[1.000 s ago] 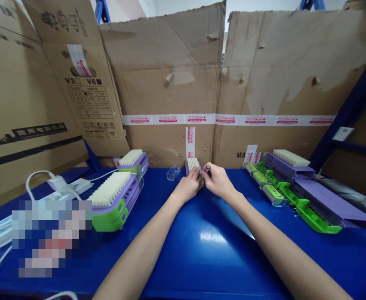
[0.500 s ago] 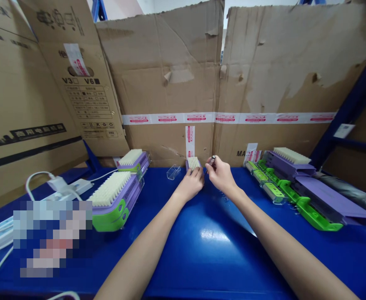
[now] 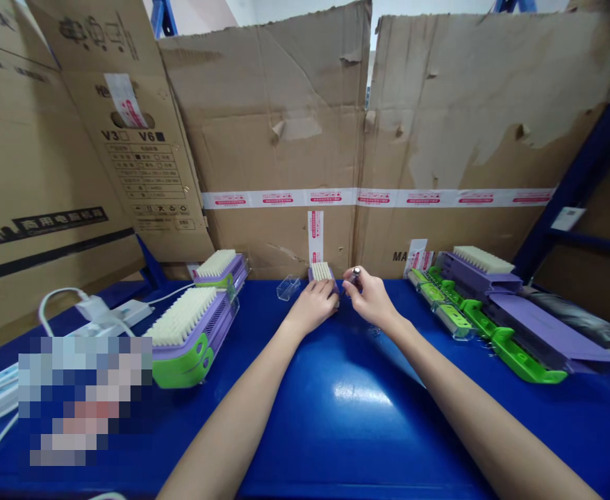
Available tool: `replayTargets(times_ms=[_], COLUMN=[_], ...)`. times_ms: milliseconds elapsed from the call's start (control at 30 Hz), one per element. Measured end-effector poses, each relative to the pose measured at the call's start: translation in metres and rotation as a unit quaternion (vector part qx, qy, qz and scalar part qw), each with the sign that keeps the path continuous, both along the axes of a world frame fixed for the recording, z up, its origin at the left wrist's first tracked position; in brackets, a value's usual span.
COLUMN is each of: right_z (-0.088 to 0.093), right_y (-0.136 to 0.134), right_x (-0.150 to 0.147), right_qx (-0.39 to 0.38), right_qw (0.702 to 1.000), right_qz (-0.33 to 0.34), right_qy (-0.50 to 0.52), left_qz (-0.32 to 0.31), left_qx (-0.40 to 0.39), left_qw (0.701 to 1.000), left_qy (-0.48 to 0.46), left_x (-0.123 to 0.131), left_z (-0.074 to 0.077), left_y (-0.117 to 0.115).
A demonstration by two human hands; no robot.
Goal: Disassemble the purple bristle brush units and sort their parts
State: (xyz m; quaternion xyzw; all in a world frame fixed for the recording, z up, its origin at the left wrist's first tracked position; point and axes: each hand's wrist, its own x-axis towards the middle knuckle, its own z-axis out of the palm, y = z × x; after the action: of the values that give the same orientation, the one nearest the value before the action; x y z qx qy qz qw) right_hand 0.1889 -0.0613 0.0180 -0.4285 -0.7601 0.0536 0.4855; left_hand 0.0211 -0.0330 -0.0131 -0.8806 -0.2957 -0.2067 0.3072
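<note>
Near the back of the blue table, my left hand (image 3: 315,303) is closed over a small purple block with cream bristles (image 3: 321,271), a brush head by its look. My fingers hide most of its front and lower part. Just to its right, my right hand (image 3: 372,295) pinches a slim screwdriver (image 3: 356,275) with a shiny rounded end. The tool leans towards the block; its tip is too small and hidden to tell whether it touches. Tiny metal bits, probably screws (image 3: 374,332), lie below my right wrist.
A clear plastic box (image 3: 287,287) stands left of my hands. Purple-green brush units (image 3: 180,340) line the left. Purple housings (image 3: 549,323), green frames (image 3: 513,351) and clear-covered strips (image 3: 443,309) occupy the right. A power strip (image 3: 120,312) with cables sits far left; cardboard (image 3: 284,153) walls the back.
My right hand and the screwdriver have shifted slightly down, and the screwdriver's end has turned a little. My left hand's fingers have moved slightly on the brush block. The view has shifted a touch.
</note>
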Motion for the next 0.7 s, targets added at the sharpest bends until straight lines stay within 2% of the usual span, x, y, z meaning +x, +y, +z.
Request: replayTargets(times_ms=[200,333,567,700], right_z=[-0.003,-0.002,0.001,0.002], right_y=[-0.002,-0.002,0.004,0.007], right_x=[-0.003,-0.009,-0.014,-0.015], right_qx=[0.019,0.013,0.012,0.013], right_qw=[0.999,0.997,0.998,0.999], right_qz=[0.026,0.032,0.017,0.019], right_qy=[-0.036,-0.068,-0.067,-0.045], left_qz=[-0.04,-0.031,0.055,0.16], left_qx=[-0.02,-0.004,-0.022,-0.054], left_qw=[0.999,0.999,0.998,0.985], left_qy=[0.004,0.008,0.027,-0.04], left_x=[-0.005,-0.007,0.007,0.02], left_z=[0.0,0.0,-0.003,-0.002], left_y=[0.003,0.002,-0.008,-0.02])
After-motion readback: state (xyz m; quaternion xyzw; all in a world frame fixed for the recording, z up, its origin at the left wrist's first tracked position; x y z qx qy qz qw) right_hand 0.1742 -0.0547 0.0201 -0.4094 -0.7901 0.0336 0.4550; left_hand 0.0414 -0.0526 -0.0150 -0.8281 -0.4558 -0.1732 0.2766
